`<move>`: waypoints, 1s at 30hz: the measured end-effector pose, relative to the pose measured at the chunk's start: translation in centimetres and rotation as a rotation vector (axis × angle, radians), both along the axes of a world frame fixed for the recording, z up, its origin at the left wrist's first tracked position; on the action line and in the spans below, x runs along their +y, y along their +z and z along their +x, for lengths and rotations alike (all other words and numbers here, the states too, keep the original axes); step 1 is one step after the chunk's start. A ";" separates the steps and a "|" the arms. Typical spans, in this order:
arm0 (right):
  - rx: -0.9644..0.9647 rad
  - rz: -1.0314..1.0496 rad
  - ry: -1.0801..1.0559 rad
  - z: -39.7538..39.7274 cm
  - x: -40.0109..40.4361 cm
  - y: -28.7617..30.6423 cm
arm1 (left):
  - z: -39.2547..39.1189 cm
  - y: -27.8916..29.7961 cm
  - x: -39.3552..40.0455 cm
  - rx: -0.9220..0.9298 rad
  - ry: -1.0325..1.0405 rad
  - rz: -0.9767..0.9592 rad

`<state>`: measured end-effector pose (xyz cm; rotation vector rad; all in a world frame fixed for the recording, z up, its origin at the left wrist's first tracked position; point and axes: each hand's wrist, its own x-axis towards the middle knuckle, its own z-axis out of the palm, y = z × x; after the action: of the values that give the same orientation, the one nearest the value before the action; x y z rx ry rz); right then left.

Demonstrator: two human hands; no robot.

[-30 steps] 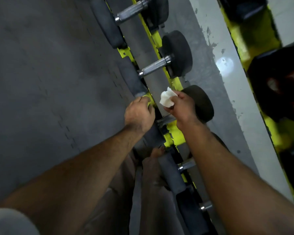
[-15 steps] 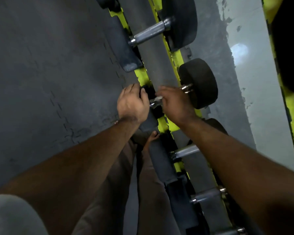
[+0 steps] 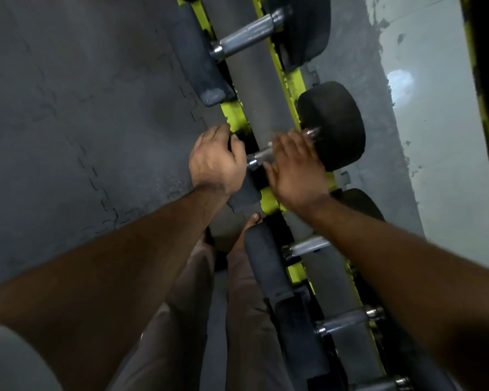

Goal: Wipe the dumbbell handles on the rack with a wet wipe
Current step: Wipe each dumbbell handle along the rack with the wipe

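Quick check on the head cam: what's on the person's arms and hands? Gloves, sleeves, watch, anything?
Nothing on either. The left hand and right hand are bare: no gloves, rings or watch visible. Both forearms are uncovered to the frame edge. A pale grey sleeve shows at the lower left corner. Greyish-brown trousers are visible below the arms.

text: none legible | labels: none | numbers: none on dumbbells (image 3: 332,125) or rack (image 3: 291,80)

Yellow-green rack rails (image 3: 233,115); black rubber dumbbell heads (image 3: 332,124); silver knurled dumbbell handles (image 3: 247,35); dark grey floor mat (image 3: 82,108) with jigsaw seams; pale grey floor (image 3: 441,142), paint chipped.
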<state>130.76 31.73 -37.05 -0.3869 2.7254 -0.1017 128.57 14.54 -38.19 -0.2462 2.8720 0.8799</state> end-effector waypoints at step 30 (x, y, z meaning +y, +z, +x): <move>0.188 -0.232 -0.031 3.2 -0.2 -2.4 | -0.1 0.3 0.1 -0.041 -0.003 0.030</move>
<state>133.98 31.55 -39.47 -0.4386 2.9142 -0.4120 128.46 14.63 -37.88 -0.2539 2.8183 0.9059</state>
